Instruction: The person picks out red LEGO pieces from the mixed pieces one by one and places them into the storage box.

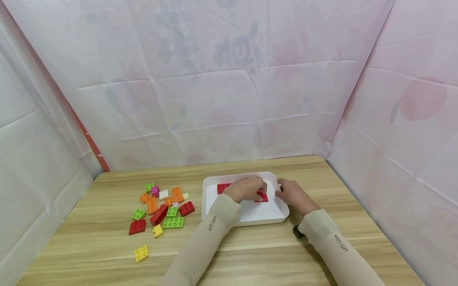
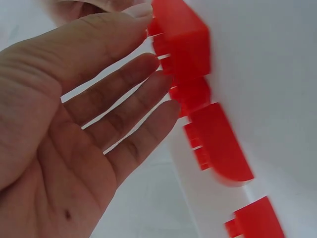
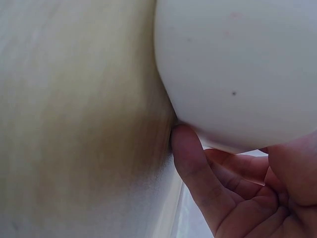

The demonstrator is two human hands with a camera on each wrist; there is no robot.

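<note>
A white tray [image 1: 247, 218] lies on the table with several red building bricks inside. My left hand [image 1: 247, 188] reaches over it and pinches a red brick [image 1: 262, 197] between thumb and fingers near the tray's right side. In the left wrist view, the red brick [image 2: 185, 44] meets the thumb tip, and more red bricks [image 2: 218, 141] line up beyond the other fingertips. My right hand [image 1: 293, 194] grips the tray's right edge. In the right wrist view, its fingers [image 3: 190, 153] curl against the tray's outer wall [image 3: 233, 74].
To the tray's left lie loose bricks: a green brick [image 1: 173, 223], an orange brick [image 1: 177, 194], a dark red brick [image 1: 187, 208] and a yellow brick [image 1: 141, 252], among several others. Printed cloth [image 1: 214, 103] hangs behind the wooden table [image 1: 107, 238].
</note>
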